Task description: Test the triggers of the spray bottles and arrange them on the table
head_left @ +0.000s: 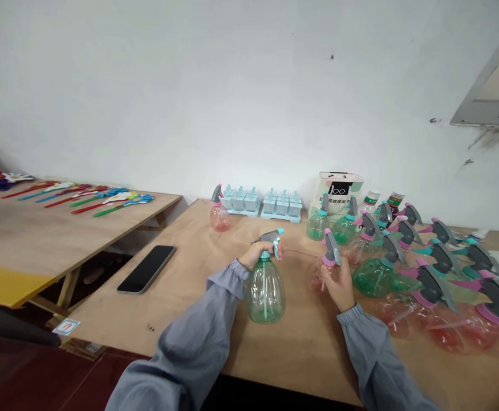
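Observation:
My left hand (pixel 255 254) is closed around the neck of a green spray bottle (pixel 266 291), which is upright with its grey and turquoise trigger head pointing right. My right hand (pixel 340 285) grips a pink spray bottle (pixel 317 274) near its collar; its pink nozzle points up. Some of that bottle's body is hidden behind my fingers. To the right of my right hand stand several more spray bottles, among them a green one (pixel 373 277) close by and a pink one (pixel 482 326) near the front. A single pink spray bottle (pixel 220 218) stands apart at the back left.
Two light blue ice-pop moulds (pixel 281 206) and a printed paper box (pixel 335 194) stand along the wall. A black phone (pixel 146 269) lies on the left of the wooden table (pixel 189 337). On another table (pixel 13 228) lie several colourful hand-shaped sticks (pixel 104 201).

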The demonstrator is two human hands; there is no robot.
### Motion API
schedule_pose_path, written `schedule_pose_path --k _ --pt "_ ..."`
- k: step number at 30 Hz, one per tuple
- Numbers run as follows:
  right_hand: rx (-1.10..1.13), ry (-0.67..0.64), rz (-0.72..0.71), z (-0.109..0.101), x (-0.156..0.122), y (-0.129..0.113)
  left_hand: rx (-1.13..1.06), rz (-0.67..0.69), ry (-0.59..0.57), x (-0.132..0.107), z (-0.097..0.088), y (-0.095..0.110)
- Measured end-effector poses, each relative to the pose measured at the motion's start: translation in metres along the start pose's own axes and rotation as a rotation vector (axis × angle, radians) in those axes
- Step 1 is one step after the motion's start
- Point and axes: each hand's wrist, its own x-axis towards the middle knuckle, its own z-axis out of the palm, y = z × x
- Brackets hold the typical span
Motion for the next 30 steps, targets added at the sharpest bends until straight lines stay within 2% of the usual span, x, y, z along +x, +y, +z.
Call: schedule_pose_path --k 7,13,19,24,30 --pt "0.011 0.002 0.016 0.002 -0.001 -0.001 0.08 0.052 -0.098 0.001 0.0 -0.003" --pt "0.027 -0.005 0.026 0.002 -0.002 -0.003 0.057 0.024 0.017 0.007 0.001 -0.007" --pt "0.039 -0.02 0.026 0.0 -0.001 -0.006 0.003 0.023 -0.059 0.007 0.001 -0.013" --pt "0.056 -0.043 0.031 -0.002 -0.001 -0.005 0.056 -0.023 0.05 0.008 0.0 -0.009" --pt "0.05 -0.032 0.032 -0.002 -0.001 -0.005 0.071 0.01 -0.083 0.006 0.005 -0.003"
